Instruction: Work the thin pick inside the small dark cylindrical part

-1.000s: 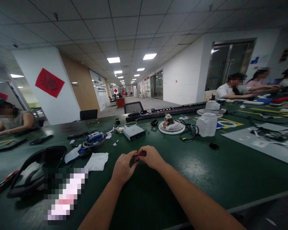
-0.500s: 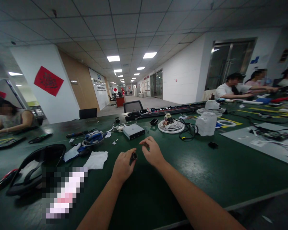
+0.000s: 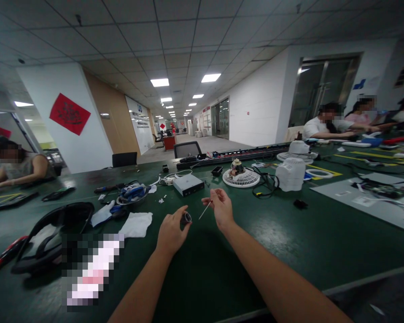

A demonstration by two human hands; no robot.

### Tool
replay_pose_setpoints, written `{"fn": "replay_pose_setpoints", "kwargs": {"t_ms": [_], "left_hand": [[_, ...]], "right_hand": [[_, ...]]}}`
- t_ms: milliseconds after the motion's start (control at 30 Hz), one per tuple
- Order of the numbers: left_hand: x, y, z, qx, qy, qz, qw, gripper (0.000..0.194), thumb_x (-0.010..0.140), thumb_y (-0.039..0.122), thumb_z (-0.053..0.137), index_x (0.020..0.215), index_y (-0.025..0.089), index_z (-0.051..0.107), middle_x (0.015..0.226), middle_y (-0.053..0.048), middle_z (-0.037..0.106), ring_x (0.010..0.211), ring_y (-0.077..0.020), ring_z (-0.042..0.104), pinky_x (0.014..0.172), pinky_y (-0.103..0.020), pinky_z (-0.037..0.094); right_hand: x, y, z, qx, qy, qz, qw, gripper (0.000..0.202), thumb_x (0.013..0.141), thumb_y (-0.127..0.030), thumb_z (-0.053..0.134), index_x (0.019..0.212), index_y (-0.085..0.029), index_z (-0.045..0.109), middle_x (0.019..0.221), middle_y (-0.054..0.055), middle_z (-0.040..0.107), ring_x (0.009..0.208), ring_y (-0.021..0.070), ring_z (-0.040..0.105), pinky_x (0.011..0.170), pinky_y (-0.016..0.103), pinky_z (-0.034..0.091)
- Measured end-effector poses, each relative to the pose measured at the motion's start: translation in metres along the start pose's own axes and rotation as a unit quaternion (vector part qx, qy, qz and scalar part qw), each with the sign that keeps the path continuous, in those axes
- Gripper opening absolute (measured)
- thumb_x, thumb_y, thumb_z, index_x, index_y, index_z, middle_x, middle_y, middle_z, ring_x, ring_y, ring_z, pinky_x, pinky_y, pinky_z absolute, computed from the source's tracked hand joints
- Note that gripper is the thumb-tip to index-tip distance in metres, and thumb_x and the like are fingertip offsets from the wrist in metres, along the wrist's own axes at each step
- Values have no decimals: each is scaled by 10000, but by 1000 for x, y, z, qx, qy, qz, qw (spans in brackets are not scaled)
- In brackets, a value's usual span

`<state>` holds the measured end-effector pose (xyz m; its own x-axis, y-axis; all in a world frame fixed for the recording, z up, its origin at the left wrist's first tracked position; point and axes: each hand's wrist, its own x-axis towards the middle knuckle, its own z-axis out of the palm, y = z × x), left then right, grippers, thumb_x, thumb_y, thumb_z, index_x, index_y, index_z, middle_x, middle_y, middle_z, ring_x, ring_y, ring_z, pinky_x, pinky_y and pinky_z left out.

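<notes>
My left hand [image 3: 171,233] is closed around a small dark cylindrical part [image 3: 187,218], whose round, ringed end faces right. Pinched in the fingertips of my right hand [image 3: 221,208] is a thin pale stick [image 3: 204,211]. It slants down to the left, and its lower tip is a short gap away from the cylindrical part. Both hands are raised over the green table [image 3: 202,278]. Just beyond them lies a grey box-shaped drive [image 3: 187,184]. The stick's upper end is hidden by my fingers.
White fan grille with a motor [image 3: 241,177], white fan housing [image 3: 290,174] and black cable [image 3: 268,184] lie right of centre. At left are a black-framed visor-like piece [image 3: 54,233], white cloth [image 3: 136,224] and a blue-and-white bundle [image 3: 132,193]. People sit at both sides.
My right hand has moved slightly right, away from the left hand, and the thin stick now shows in its fingers. The ringed end of the cylindrical part has turned more towards me.
</notes>
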<state>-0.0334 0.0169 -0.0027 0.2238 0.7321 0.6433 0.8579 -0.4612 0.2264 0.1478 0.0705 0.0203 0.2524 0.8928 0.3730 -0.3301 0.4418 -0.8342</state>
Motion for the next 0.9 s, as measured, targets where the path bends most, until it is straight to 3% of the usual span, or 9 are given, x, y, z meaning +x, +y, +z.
{"fn": "replay_pose_setpoints", "kwargs": {"t_ms": [167, 433, 767, 900], "left_hand": [[-1, 1, -1, -3, -4, 3, 1000, 552, 824, 180, 695, 1325, 226, 468, 1080, -18, 716, 878, -220, 658, 833, -374, 502], [0, 4, -2, -8, -8, 12, 1000, 536, 815, 187, 689, 1308, 220, 480, 1055, -21, 727, 857, -227, 663, 818, -379, 510], [0, 4, -2, -7, -11, 20, 1000, 507, 835, 199, 658, 1313, 220, 488, 1073, -31, 725, 870, -225, 666, 838, -384, 509], [0, 5, -1, -2, -16, 23, 1000, 481, 853, 208, 644, 1311, 213, 499, 1081, -37, 725, 878, -228, 664, 846, -388, 506]], "right_hand": [[-5, -4, 3, 36, -28, 18, 999, 379, 716, -530, 768, 804, -191, 622, 630, -42, 575, 471, 80, 501, 396, 179, 382], [-11, -1, 9, 61, -72, 28, 995, 362, 692, -506, 787, 830, -198, 653, 686, -36, 579, 541, 114, 585, 510, 269, 568], [-11, 2, 6, 45, -106, 34, 993, 352, 715, -499, 772, 802, -200, 608, 610, -57, 571, 476, 115, 584, 456, 249, 547], [-12, 0, 8, 47, -107, 27, 993, 360, 712, -503, 775, 803, -203, 598, 622, -60, 578, 510, 121, 612, 508, 264, 576]]}}
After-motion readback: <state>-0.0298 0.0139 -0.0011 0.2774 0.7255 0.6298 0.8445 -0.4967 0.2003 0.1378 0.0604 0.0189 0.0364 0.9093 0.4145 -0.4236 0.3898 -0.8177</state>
